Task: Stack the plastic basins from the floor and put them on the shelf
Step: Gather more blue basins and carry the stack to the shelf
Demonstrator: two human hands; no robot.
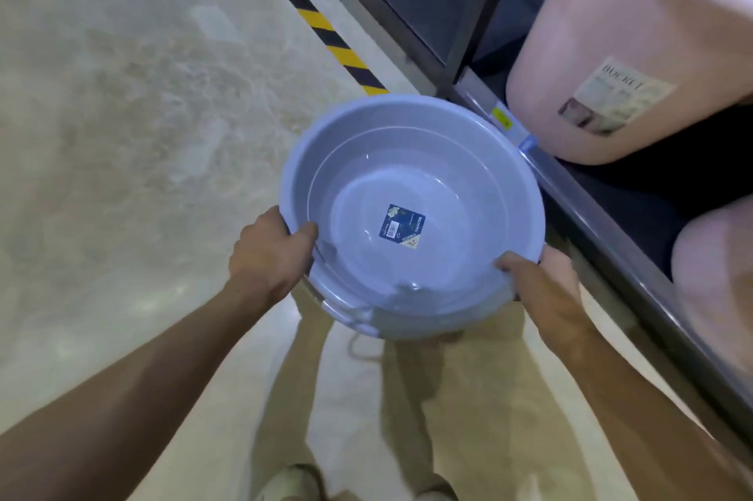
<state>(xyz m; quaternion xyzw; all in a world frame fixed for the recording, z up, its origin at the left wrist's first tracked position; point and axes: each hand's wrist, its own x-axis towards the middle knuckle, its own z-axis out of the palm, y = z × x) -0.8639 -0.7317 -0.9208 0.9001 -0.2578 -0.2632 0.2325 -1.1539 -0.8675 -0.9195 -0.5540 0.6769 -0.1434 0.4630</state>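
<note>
In the head view, the left hand [267,256] and the right hand [544,288] each have fingers clamped over the near rim of a stack of round pale-blue plastic basins [411,178], held above the beige floor [142,113] beside the dark metal shelf's [603,239] front edge, where pink plastic buckets [603,31] stand
</note>
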